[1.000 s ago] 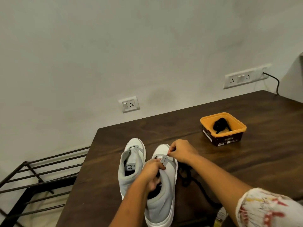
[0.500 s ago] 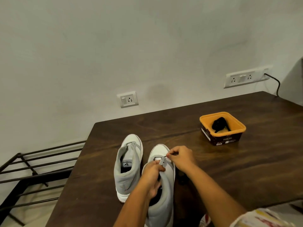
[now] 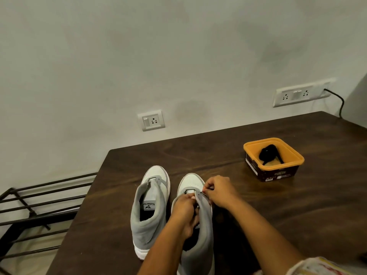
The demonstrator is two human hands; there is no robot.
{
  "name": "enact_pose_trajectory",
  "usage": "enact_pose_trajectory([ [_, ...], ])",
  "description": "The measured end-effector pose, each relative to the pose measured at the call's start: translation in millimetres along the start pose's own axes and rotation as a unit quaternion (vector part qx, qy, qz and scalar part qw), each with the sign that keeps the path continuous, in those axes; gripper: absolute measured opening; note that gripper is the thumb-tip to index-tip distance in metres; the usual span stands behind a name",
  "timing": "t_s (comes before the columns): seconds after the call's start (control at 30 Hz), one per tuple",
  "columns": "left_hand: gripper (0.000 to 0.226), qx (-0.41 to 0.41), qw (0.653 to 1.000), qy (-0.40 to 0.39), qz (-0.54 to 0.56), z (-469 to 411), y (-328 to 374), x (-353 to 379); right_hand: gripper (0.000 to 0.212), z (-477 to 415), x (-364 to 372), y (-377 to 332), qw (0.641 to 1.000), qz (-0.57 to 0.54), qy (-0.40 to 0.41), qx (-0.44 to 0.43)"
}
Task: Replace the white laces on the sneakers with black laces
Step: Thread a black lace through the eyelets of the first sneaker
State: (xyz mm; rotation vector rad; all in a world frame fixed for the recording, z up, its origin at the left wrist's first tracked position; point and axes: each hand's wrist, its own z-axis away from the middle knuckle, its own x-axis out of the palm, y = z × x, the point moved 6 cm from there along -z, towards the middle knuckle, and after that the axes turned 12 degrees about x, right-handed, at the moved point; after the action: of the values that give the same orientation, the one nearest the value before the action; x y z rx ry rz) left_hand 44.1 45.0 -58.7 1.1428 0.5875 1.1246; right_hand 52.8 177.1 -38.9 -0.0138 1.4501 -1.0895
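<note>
Head view. Table [image 3: 278,215]: dark brown wood, visible grain, slight sheen, square corner at far left. Two high-top shoes stand upright side by side, toes toward the wall, nearly touching. Left shoe [image 3: 148,219]: soft grey fabric collar, smooth white toe, white rubber sole, printed label on the insole; not held. Right shoe [image 3: 204,229]: same build, perforated white toe cap, set slightly nearer the camera. Left hand [image 3: 186,211]: fingers curled inside the right shoe's opening and clamped on its grey tongue area, thumb on top. Right hand [image 3: 220,191]: at the shoe's front outer edge, thumb and forefinger pressed together on a thin dark lace tip [image 3: 202,192] at the lowest eyelet; the rest of that lace cannot be told against the dark wood. No white lace shows on either shoe. Tub [image 3: 274,172]: squarish plastic, rounded corners, orange rim, dark brown walls with small labels; well apart from the shoes, far right of the table. Inside it lies a bundled black lace [image 3: 268,153]. Sleeve [image 3: 317,266]: light cloth, red and yellow print. Wall: matt, blotchy grey-white, two white socket plates [image 3: 151,120] and a black cable [image 3: 342,104]. Rack [image 3: 39,199]: dark metal bars, left of the table, lower.
</note>
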Motion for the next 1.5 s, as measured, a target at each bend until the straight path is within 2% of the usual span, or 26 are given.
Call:
enact_pose_trajectory([
  [0.17, 0.029, 0.0, 1.0, -0.019, -0.016, 0, 2, 3, 0.027, -2, 1, -3, 1.0, -0.003, -0.013, -0.019],
  [0.33, 0.026, 0.005, 1.0, -0.015, -0.027, 0, 1, 3, 0.016, 3, -1, -11, 0.997, 0.071, 0.007, -0.029],
  [0.7, 0.026, 0.031, 0.999, -0.026, -0.018, 5, 6, 7, 0.02, 15, -4, -24, 0.984, 0.162, 0.025, -0.063],
  [0.8, 0.026, 0.035, 0.999, -0.03, -0.029, 5, 8, 7, 0.018, 13, -3, -26, 0.989, 0.135, 0.031, -0.059],
  [0.9, 0.028, 0.037, 0.998, -0.016, -0.055, 4, 7, 5, 0.015, 4, -1, -19, 0.998, 0.056, 0.005, -0.041],
  [0.97, 0.024, 0.112, 0.974, 0.008, -0.195, -1, 12, 2, 0.016, 1, 1, -16, 0.999, 0.028, -0.01, -0.045],
  [1.03, 0.018, 0.233, 0.888, 0.024, -0.395, -8, 25, 4, 0.02, 0, 2, -14, 0.998, 0.019, -0.011, -0.053],
  [1.07, 0.017, 0.263, 0.843, 0.025, -0.468, -9, 29, 6, 0.022, 0, 4, -14, 0.998, 0.02, -0.011, -0.058],
  [1.1, 0.018, 0.27, 0.814, 0.024, -0.513, -11, 32, 8, 0.025, 0, 5, -14, 0.998, 0.022, -0.011, -0.063],
  [1.17, 0.023, 0.259, 0.785, 0.028, -0.562, -15, 34, 9, 0.033, 0, 6, -15, 0.997, 0.017, -0.013, -0.073],
  [1.3, 0.027, 0.24, 0.773, 0.025, -0.587, -18, 34, 9, 0.044, -1, 7, -15, 0.995, 0.018, -0.044, -0.083],
  [1.43, 0.027, 0.21, 0.821, 0.031, -0.53, -22, 31, 5, 0.04, 0, 8, -17, 0.994, 0.019, -0.057, -0.096],
  [1.5, 0.027, 0.21, 0.829, 0.034, -0.518, -22, 30, 5, 0.038, 2, 9, -16, 0.993, 0.014, -0.064, -0.099],
])
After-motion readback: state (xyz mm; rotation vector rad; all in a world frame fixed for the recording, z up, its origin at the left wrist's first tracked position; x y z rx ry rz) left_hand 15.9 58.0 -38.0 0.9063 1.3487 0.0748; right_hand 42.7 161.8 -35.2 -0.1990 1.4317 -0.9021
